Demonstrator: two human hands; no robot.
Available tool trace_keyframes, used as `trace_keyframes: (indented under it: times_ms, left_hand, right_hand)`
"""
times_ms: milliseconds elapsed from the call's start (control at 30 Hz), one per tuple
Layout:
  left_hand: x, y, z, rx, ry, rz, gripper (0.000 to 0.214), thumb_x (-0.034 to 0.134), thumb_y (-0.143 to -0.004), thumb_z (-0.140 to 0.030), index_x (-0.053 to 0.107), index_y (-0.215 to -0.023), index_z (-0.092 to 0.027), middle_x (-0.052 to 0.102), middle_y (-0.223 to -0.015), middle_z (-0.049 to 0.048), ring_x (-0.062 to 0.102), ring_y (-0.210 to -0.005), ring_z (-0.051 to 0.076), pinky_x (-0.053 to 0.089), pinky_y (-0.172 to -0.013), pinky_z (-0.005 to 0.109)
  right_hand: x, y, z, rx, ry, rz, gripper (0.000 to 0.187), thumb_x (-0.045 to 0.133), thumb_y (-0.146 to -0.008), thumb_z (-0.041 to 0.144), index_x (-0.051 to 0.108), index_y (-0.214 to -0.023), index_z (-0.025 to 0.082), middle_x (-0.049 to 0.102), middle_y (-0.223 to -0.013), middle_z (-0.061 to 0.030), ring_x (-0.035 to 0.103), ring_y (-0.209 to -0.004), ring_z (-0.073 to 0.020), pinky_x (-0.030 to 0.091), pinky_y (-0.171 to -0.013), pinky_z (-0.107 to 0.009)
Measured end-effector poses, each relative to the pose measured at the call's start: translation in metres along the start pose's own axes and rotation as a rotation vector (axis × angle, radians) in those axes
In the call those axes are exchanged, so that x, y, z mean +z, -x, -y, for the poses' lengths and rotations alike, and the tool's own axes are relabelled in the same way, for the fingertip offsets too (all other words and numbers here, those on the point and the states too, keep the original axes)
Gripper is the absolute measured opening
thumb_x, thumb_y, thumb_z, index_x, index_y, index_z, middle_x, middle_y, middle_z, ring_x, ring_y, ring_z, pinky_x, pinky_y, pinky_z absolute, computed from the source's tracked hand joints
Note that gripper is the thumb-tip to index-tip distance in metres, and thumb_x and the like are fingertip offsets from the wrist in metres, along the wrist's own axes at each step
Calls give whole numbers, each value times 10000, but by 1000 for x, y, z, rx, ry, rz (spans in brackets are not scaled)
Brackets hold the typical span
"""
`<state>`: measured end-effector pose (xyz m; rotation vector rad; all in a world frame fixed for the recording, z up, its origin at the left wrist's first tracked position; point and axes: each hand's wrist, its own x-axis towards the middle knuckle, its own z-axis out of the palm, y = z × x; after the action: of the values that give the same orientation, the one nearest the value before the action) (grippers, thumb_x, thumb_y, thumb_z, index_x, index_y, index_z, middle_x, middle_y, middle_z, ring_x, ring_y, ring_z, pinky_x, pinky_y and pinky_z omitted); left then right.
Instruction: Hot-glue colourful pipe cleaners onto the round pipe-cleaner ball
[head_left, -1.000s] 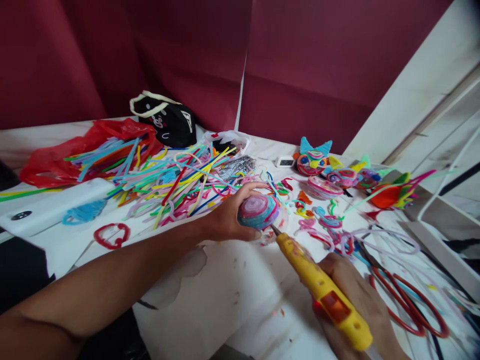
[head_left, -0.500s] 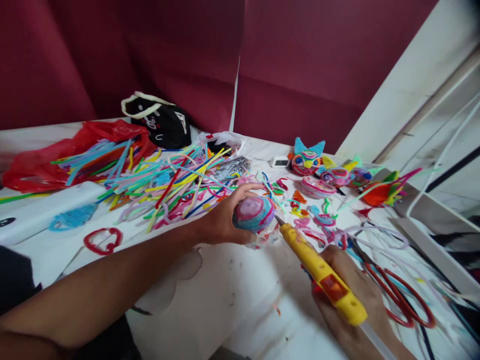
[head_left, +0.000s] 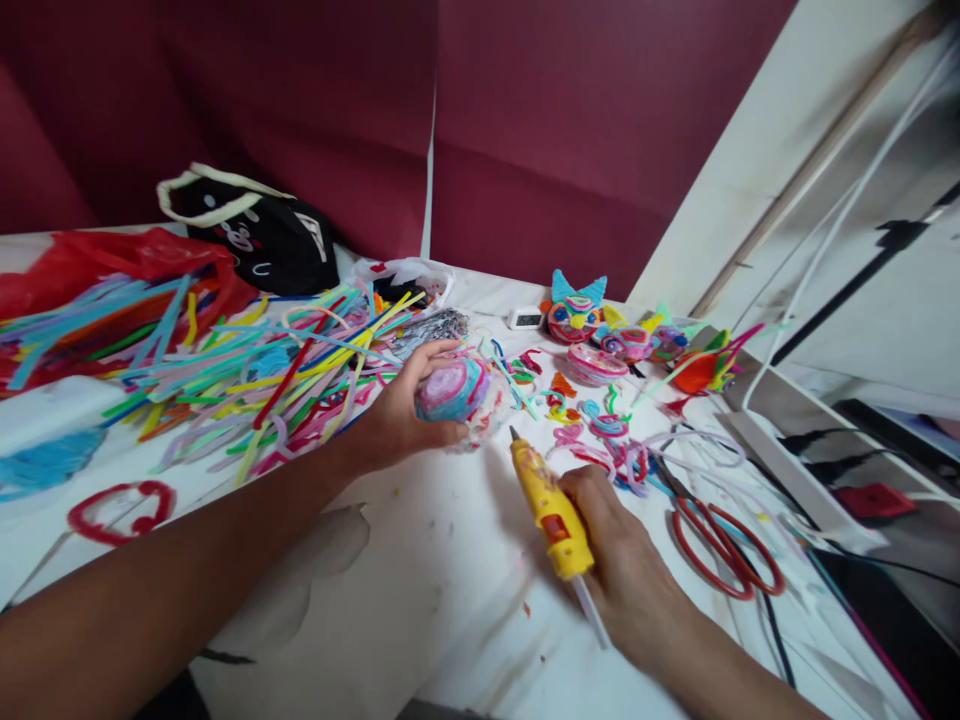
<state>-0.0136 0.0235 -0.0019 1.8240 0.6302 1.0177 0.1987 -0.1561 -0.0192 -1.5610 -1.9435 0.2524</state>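
Your left hand [head_left: 394,425] has its grip closed round one coiled ball [head_left: 450,390] of pink, blue and purple pipe cleaner. The fingers curl over its far side and the thumb presses the near side. The ball sits low over the table [head_left: 450,600], about mid-scene; you cannot tell whether it rests on the surface.

Your right hand [head_left: 626,560] is wrapped tight about one yellow glue gun [head_left: 547,500], to the right of the ball and nearer to you. The nozzle points far-left toward the ball but stands apart from it, and one clear glue stick [head_left: 592,612] juts from the gun's rear end.

Just right of that hand lies one pair of red-handled scissors [head_left: 724,550], flat on the table. Small curled scraps [head_left: 592,430] — too tangled to count — lie between the ball and the scissors.

Farther off on the right stands one cat-faced figure [head_left: 574,310] with two blue ears. One small white device [head_left: 525,318] is just to its left and one flat pink coil [head_left: 592,362] just in front of it.

To the left of the ball spreads one loose pile of straight pipe cleaners [head_left: 262,370], far too many to count. Behind the pile are one black bag [head_left: 247,225] and one red plastic bag [head_left: 112,260]. Near left lie one red loop [head_left: 120,505] and one blue tangle [head_left: 45,465].
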Motion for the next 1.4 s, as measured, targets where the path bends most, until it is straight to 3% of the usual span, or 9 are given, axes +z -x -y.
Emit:
trace_keyframes:
  times_ms: [200,333,433,600,800,1000,1133,1267,1400]
  left_hand:
    - [-3,-3,-2,23,-26,-57,934,832,-585,-417,370,-1375,-232,555,-1238,100,618,-1022,269,520,-845,358]
    - [-3,-3,-3,45,-32,-59,918,823,-601,-422,367,-1374,-227,558,-1221,87,623,-988,244,527,-841,345]
    - [-3,-3,-3,44,-17,-60,917,834,-595,-404,374,-1369,-230,554,-1232,88,619,-1006,244,524,-855,343]
    - [-2,-2,-1,45,-6,-27,915,825,-604,-416,366,-1376,-239,537,-1260,93,600,-1052,259,518,-894,374]
    - [0,0,-3,6,-41,54,917,814,-611,-427,358,-1380,-221,521,-1310,107,535,-1206,304,460,-1017,417]
    - [0,3,-11,-15,-14,103,900,799,-624,-422,356,-1383,-226,498,-1346,102,464,-1293,326,437,-1054,428]
    - [-1,2,-10,-38,20,114,912,808,-626,-429,357,-1392,-224,524,-1309,104,495,-1262,333,447,-1036,429]
    - [-1,2,-8,-28,64,117,905,818,-610,-418,372,-1373,-224,526,-1303,105,548,-1185,307,475,-981,416]
    - [1,5,-13,-45,106,149,876,816,-610,-371,384,-1354,-200,545,-1287,117,557,-1180,301,477,-962,397]
  right_hand:
    - [10,-6,-7,51,-51,160,400,570,-777,57,493,-1142,200,504,-1077,-85,551,-940,-220,506,-814,-386]
    - [9,-4,-2,35,-49,192,456,578,-807,101,481,-1242,195,491,-1215,-117,543,-1040,-243,497,-907,-432]
    - [-1,-5,-2,-40,-19,204,382,580,-856,181,532,-1235,203,508,-1282,-114,529,-1130,-248,468,-975,-428]
    - [-28,-28,-26,-63,206,54,233,456,-925,147,658,-1040,162,654,-1037,-94,616,-959,-177,498,-847,-299]
    - [-33,-68,-55,-26,494,153,223,537,-900,146,710,-1032,197,658,-1018,-103,588,-939,-229,421,-840,-370]
    - [-21,-76,-59,-41,579,235,178,549,-888,145,708,-811,166,646,-917,-116,576,-923,-256,372,-790,-384]
    - [-22,-76,-59,-70,512,181,138,534,-884,128,665,-846,147,652,-943,-121,587,-927,-237,395,-796,-368]
    - [-38,-78,-54,-82,353,47,137,480,-935,198,606,-907,152,675,-841,-76,622,-763,-174,464,-702,-313]
    - [-55,-82,-34,-24,-55,-145,170,591,-904,335,643,-923,175,717,-795,-43,670,-692,-151,517,-604,-262]
